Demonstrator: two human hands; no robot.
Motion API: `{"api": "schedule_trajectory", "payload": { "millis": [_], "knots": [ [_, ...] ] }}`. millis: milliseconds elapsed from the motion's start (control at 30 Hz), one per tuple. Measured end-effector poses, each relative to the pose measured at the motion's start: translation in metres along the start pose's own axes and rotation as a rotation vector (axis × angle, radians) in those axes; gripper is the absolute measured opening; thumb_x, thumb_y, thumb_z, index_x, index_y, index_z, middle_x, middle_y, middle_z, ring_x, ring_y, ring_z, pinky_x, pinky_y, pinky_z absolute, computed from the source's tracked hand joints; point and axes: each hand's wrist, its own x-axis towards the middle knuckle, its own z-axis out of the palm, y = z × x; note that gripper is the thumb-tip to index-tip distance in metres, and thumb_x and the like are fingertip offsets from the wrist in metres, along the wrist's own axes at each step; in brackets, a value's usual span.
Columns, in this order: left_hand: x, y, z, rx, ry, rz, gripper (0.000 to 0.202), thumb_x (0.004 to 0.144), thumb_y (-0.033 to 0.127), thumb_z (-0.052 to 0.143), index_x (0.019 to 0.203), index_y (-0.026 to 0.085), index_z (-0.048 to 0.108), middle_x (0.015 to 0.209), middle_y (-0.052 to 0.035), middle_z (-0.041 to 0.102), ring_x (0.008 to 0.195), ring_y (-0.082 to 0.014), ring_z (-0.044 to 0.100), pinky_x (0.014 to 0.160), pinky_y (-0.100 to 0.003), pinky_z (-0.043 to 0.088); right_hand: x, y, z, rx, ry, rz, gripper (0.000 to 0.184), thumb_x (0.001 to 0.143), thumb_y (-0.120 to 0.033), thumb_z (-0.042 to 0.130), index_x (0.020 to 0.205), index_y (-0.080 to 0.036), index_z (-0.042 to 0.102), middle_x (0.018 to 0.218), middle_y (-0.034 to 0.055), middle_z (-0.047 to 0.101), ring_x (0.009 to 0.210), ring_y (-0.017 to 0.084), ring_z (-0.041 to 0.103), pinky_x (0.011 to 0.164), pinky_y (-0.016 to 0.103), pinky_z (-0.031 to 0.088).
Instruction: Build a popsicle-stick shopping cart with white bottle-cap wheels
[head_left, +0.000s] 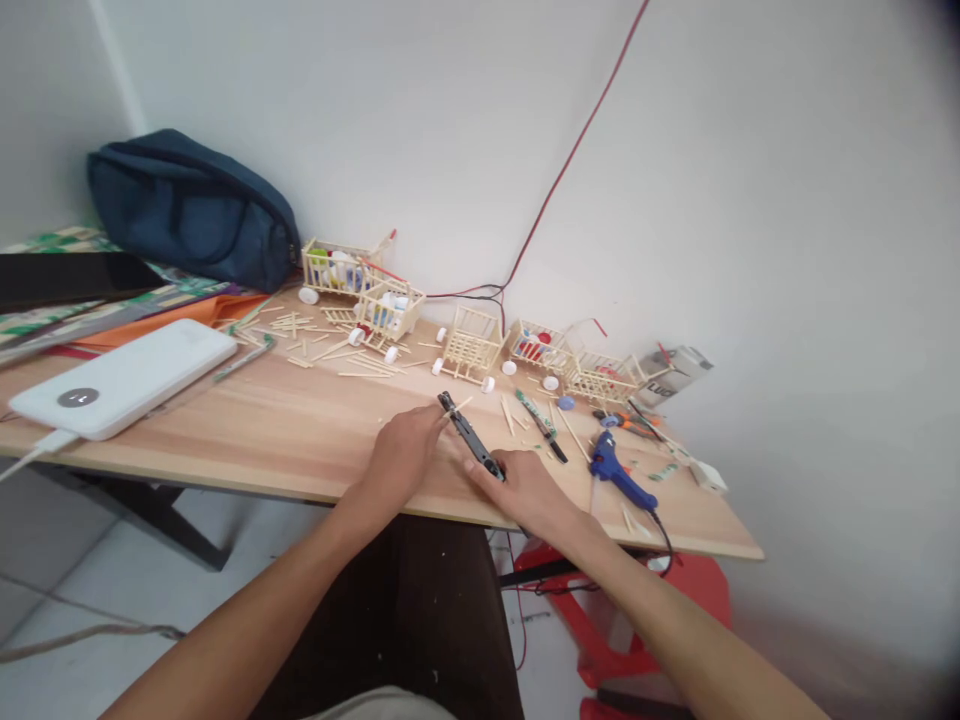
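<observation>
My left hand [405, 452] rests on the wooden table [300, 440], fingers closed, pinching a thin wooden stick [459, 406] near the tip of a black utility knife [471, 438]. My right hand [525, 485] is closed round the knife's handle end, and the blade end points away toward the stick. Several small carts built from sticks, with white wheels, stand along the wall: one [341, 268] at the left, one [469, 345] in the middle, one [600, 378] at the right.
A blue glue gun [619, 470] lies right of my right hand. Loose sticks [330, 345] are scattered behind. A white power bank [124, 375] and a dark blue bag [191, 210] sit at the left. A red stool [637, 610] stands under the table's right end.
</observation>
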Motion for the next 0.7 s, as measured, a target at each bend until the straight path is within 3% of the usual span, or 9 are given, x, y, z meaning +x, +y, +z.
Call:
{"api": "schedule_trajectory", "payload": {
  "millis": [300, 700],
  "knots": [
    [0.0014, -0.0103, 0.0063, -0.103, 0.077, 0.066, 0.027, 0.097, 0.020, 0.041, 0.076, 0.017, 0.058, 0.080, -0.0069, 0.070, 0.074, -0.0195, 0.063, 0.070, -0.028, 0.042, 0.0005, -0.0003, 0.0008, 0.020, -0.027, -0.020, 0.055, 0.091, -0.065, 0.043, 0.061, -0.019, 0.046, 0.057, 0.0006, 0.048, 0.056, 0.012, 0.045, 0.055, 0.026, 0.026],
    [-0.0008, -0.0094, 0.0064, -0.205, 0.119, 0.100, 0.025, 0.096, 0.017, 0.043, 0.074, 0.018, 0.056, 0.077, -0.0041, 0.067, 0.074, -0.0171, 0.062, 0.071, -0.026, 0.042, -0.0015, -0.0030, 0.0007, 0.002, -0.008, -0.028, 0.054, 0.090, -0.065, 0.042, 0.060, -0.020, 0.043, 0.057, 0.0004, 0.046, 0.056, 0.012, 0.044, 0.055, 0.026, 0.026]
  ]
}}
